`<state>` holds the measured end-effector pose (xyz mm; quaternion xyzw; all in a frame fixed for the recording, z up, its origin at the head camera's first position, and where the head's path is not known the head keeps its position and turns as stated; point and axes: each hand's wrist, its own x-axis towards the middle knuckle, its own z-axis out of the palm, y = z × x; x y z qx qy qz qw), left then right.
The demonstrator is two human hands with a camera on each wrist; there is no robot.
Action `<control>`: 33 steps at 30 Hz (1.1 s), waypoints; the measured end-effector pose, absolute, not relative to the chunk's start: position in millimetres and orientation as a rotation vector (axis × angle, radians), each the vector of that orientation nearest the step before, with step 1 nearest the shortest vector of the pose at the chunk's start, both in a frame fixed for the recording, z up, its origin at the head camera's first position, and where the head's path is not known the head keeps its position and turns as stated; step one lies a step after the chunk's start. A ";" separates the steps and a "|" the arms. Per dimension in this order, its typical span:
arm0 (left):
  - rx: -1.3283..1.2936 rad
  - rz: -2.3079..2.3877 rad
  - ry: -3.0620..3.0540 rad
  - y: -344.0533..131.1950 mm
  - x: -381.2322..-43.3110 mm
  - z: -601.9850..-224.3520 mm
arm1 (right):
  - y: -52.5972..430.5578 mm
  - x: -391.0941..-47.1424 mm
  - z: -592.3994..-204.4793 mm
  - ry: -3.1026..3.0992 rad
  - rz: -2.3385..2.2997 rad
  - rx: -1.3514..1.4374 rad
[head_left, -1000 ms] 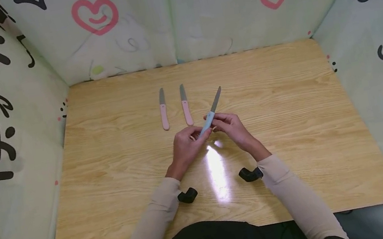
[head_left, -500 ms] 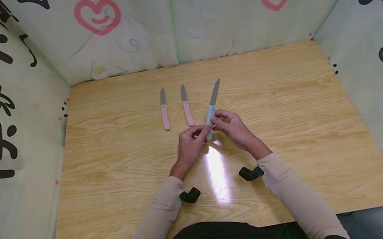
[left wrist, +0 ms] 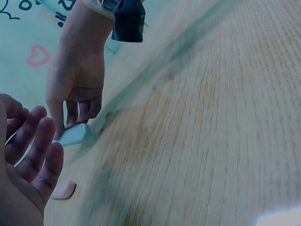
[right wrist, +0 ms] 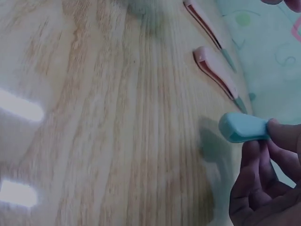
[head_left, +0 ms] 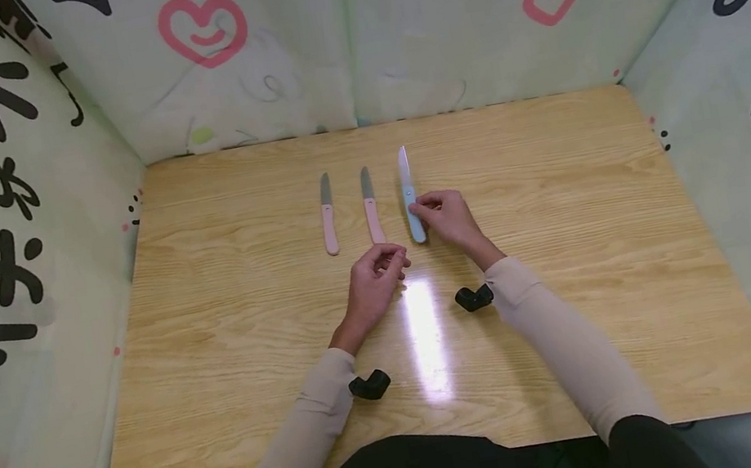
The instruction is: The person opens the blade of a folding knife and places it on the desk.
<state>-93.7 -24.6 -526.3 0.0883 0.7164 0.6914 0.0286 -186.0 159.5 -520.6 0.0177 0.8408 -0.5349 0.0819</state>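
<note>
My right hand (head_left: pixel 449 215) pinches the light blue handle of a knife (head_left: pixel 411 203) between thumb and fingers. The blade points to the back of the table. In the right wrist view, the butt of the blue handle (right wrist: pixel 244 128) stands over its shadow. My left hand (head_left: pixel 372 280) holds nothing, its fingers loosely bent, just in front of a pink-handled knife (head_left: pixel 373 214). The left wrist view shows these bent fingers (left wrist: pixel 40 155) with nothing between them. A second pink-handled knife (head_left: pixel 329 221) lies further left, its blade also pointing back.
The knives are at the middle of a light wooden table (head_left: pixel 569 235). Pale curtains with drawings (head_left: pixel 459 21) enclose its back and sides. A black wrist device (head_left: pixel 369 386) sits by the left cuff, another (head_left: pixel 474 298) by the right. Light reflects off the tabletop near the front.
The left hand has let go of the blue knife. My right hand has moved it back and leftward, turning it from slanted to nearly parallel with the pink knives.
</note>
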 end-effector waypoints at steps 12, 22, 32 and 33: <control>0.304 2.018 2.205 -39.0 -97.9 -522.8 | 168.7 -187.1 -527.6 2.588 -1.354 0.108; 0.273 2.013 2.126 -41.9 -93.4 -519.9 | 163.8 -188.6 -524.0 2.607 -1.348 0.158; 0.324 1.866 2.271 -57.5 -97.1 -513.4 | 165.3 -181.5 -528.2 2.592 -1.470 0.206; 0.329 1.825 2.331 -63.8 -98.3 -509.9 | 166.2 -179.1 -528.4 2.587 -1.496 0.214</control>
